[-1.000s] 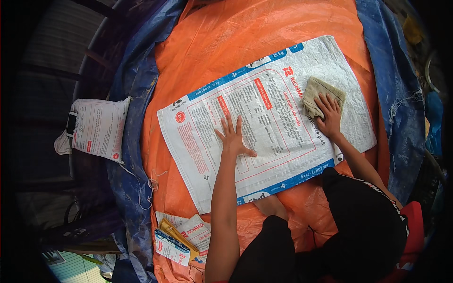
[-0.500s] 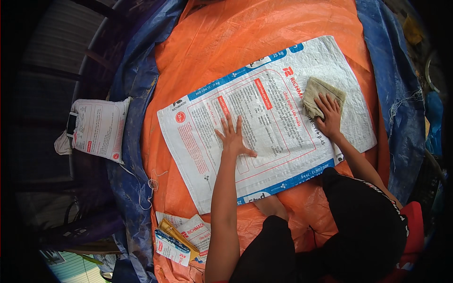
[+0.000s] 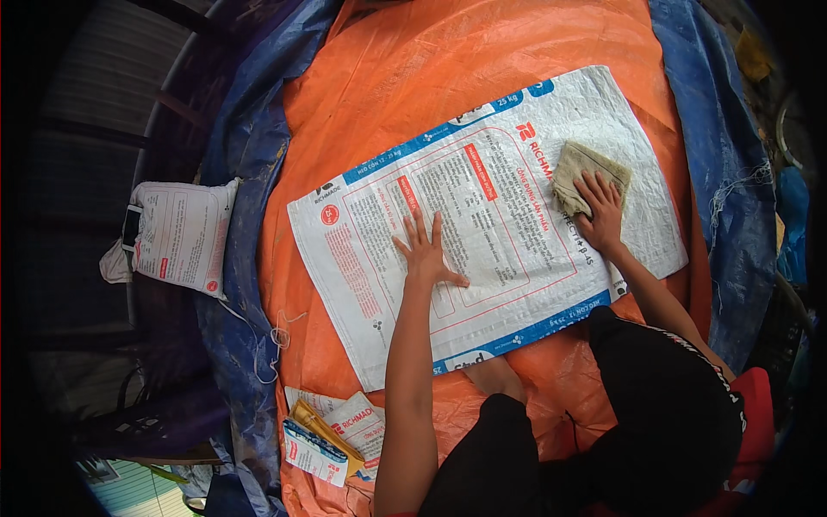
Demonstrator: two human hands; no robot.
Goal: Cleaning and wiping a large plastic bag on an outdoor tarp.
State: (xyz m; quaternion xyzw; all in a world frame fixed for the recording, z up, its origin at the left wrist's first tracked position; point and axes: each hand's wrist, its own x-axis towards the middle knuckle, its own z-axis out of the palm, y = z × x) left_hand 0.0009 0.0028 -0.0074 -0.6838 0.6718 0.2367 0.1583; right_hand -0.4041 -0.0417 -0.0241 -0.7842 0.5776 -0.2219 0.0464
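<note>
Orange tarpaulin spreads beneath a large white woven sack, which lies flat and slightly askew across the middle of the view, its upper right corner higher than its upper left. Blue bands run along the sack's two long edges, and panels of red and dark print cover much of its face. The left hand rests palm down on the left-centre part of the sack, fingers spread well apart and thumb pointing to the right. Toward the sack's right end, the right hand lies on a folded, greyish-beige cloth, its fingers extended and a little apart over the fabric; the cloth sits directly on the sack. Below the sack's near edge are the person's black-clothed legs and a patch of bare skin. Near the left forearm, a small pile of folded printed packaging includes a yellow piece. Farther left, a filled white bag has a dark, flat object at its left edge. Pale string trails over blue sheeting and onto the orange.
</note>
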